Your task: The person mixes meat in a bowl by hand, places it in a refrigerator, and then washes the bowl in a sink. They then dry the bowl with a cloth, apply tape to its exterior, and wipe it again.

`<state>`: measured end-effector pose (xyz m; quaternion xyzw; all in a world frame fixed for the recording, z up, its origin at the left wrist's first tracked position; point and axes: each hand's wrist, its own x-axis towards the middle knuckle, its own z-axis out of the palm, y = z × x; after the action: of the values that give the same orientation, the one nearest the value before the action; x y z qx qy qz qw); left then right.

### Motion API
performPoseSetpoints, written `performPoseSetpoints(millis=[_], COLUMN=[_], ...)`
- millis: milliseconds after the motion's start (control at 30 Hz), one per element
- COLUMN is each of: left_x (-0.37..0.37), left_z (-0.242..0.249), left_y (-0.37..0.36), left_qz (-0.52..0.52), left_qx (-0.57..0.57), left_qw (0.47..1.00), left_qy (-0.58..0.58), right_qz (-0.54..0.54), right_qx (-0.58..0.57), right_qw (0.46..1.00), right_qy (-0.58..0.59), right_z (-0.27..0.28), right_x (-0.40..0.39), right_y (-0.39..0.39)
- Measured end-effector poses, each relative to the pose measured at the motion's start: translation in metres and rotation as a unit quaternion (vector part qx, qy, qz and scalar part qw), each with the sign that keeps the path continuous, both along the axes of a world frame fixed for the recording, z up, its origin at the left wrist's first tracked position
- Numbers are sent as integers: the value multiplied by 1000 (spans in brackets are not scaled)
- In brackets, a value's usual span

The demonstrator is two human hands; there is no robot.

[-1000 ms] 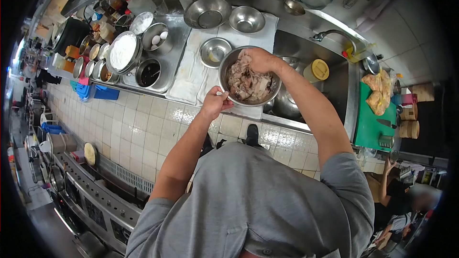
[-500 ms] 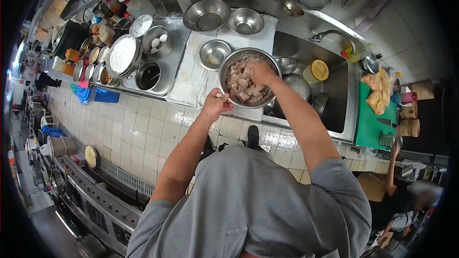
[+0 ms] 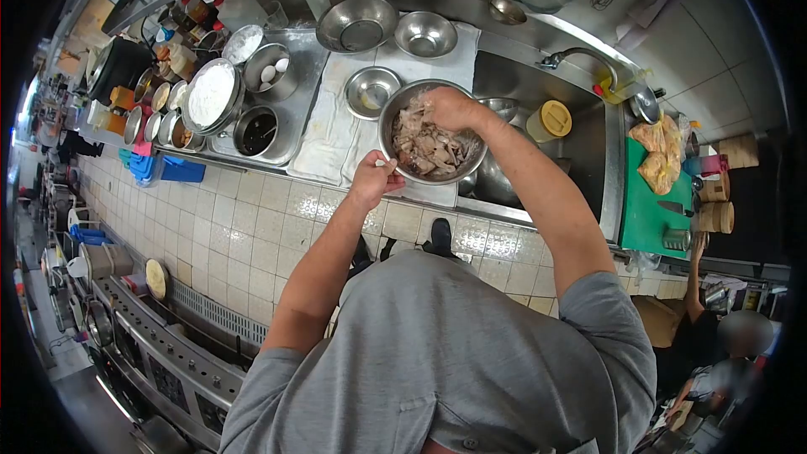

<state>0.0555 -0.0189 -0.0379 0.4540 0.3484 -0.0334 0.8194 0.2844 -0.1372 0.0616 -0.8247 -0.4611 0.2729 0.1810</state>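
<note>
A steel mixing bowl (image 3: 481, 151) stands at the counter's edge beside the sink, holding cut pieces of raw meat (image 3: 433, 150). My left hand (image 3: 377, 178) grips the bowl's near-left rim, thumb on top and fingers below. Inside the bowl, at its far side, my right hand (image 3: 451, 109) is curled down into the meat; its fingertips are hidden among the pieces. Just left of the bowl sits a small metal bowl (image 3: 372, 92) with a little yellowish residue. Two more metal bowls, a wide one (image 3: 358, 25) and a smaller one (image 3: 426, 35), stand behind on white cloth.
At left are a bowl of white powder (image 3: 210, 97), a pot with eggs (image 3: 271, 71) and a pot of dark liquid (image 3: 255, 132). The sink (image 3: 580, 176) holds pans and a yellow-lidded container (image 3: 552, 120). A knife (image 3: 675, 208) lies on the green board (image 3: 643, 219), near another person's hand (image 3: 698, 244).
My right hand has shifted toward the far-left part of the bowl, and the meat has been turned over. My left hand stays on the rim. The view has moved slightly.
</note>
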Motion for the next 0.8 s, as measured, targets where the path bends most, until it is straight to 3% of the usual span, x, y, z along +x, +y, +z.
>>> performPoseSetpoints(millis=[167,233,433,533,667,800], left_x=[1,1,1,1,0,0], left_z=[-3,-5,-4,-5,-9,-4], left_y=[2,2,3,4,3,4], left_qz=[-7,-9,-7,-8,-4,-5], left_qx=[-2,5,3,1,4,4], left_qw=[1000,1000,1000,1000,1000,1000], left_qy=[0,-5,5,5,-10,5], right_qz=[38,7,16,23,71,42], right_qx=[82,84,106,68,103,132], right_qw=[996,989,991,992,985,977], right_qy=[27,118,74,107,117,164], right_z=[6,25,42,56,15,26], right_x=[-1,-5,-4,-8,6,-5], right_y=[-7,-8,-7,-7,-4,-5])
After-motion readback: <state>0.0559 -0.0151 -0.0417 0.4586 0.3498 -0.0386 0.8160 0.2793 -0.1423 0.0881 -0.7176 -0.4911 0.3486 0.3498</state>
